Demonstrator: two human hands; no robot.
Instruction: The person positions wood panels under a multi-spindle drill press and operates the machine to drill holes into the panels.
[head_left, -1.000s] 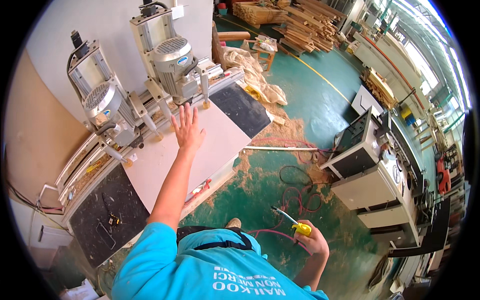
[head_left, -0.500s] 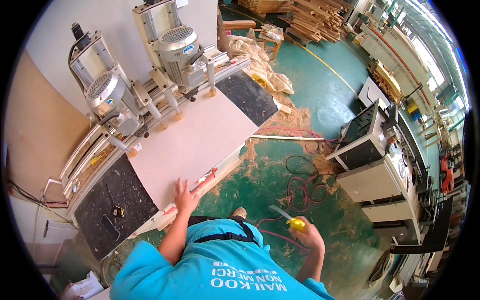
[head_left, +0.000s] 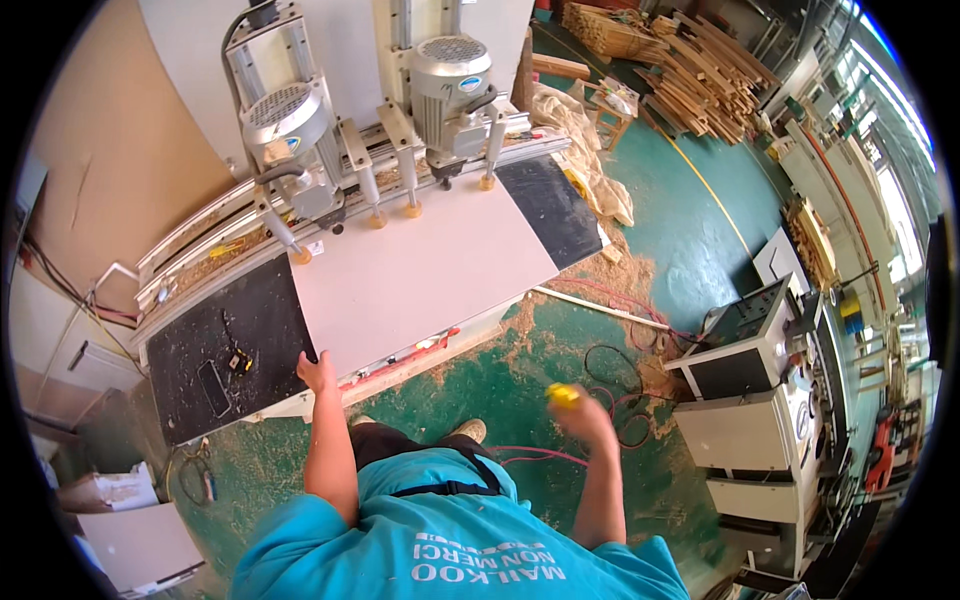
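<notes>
A pale pinkish board [head_left: 420,270] lies flat on the black bed of a drilling machine, under two grey motors [head_left: 450,90] and several round-footed clamp rods [head_left: 409,185]. My left hand [head_left: 318,373] is at the board's near left corner, thumb and finger apart, touching its edge. Out to the right, over the floor, my right hand [head_left: 588,420] is closed round a yellow tape measure [head_left: 564,396]. Motion blurs that hand, and no blade shows from the case. A phone [head_left: 213,388] and a small black and yellow object [head_left: 240,361] rest left of the board.
Red hoses [head_left: 545,455] and sawdust [head_left: 540,330] cover parts of the green floor. A white and black machine cabinet [head_left: 745,430] stands at the right. Stacked timber [head_left: 700,75] lies far back, with a crumpled cream sheet [head_left: 575,135] beyond the bed's right end.
My left hand has slid left along the board's near edge to its corner. My right hand has risen slightly leftward; the tape blade seen earlier no longer shows. The view has shifted.
</notes>
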